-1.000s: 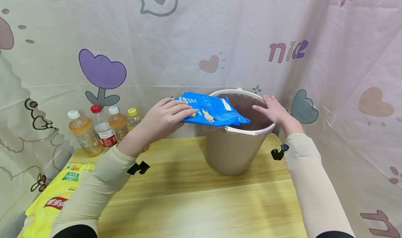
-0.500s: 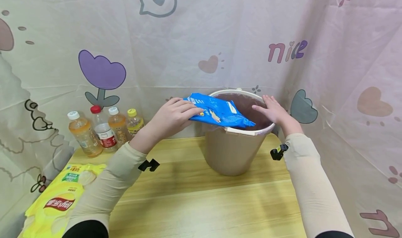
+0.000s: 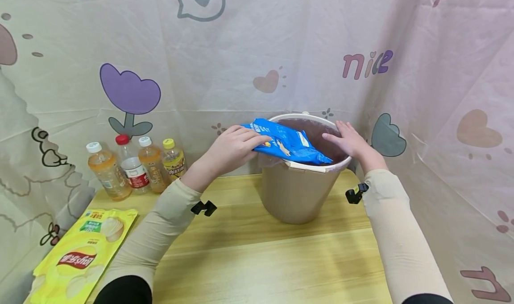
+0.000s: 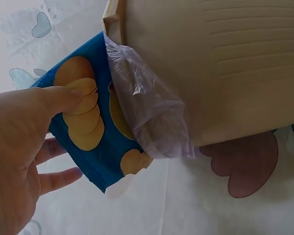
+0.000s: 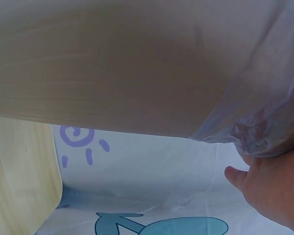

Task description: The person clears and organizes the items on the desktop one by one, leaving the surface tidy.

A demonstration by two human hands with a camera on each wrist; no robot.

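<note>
My left hand pinches the left end of a blue snack bag, which slants over the left rim of a beige trash can. In the left wrist view the thumb lies on the printed chips of the bag, fingers behind it; the bag's other end is hidden past the rim and the clear plastic liner. My right hand rests at the can's right rim, fingers extended, thumb over the opening. From the right wrist the hand shows against the folded-over liner.
A yellow Lay's bag lies at the left of the wooden table. Behind it stand several drink bottles, among them an orange-coloured one and a yellow-capped one. A printed cloth hangs close behind the can.
My left hand has moved right, carrying the blue snack bag farther over the trash can's opening, its right end tilting down. The right hand has stayed at the rim.
</note>
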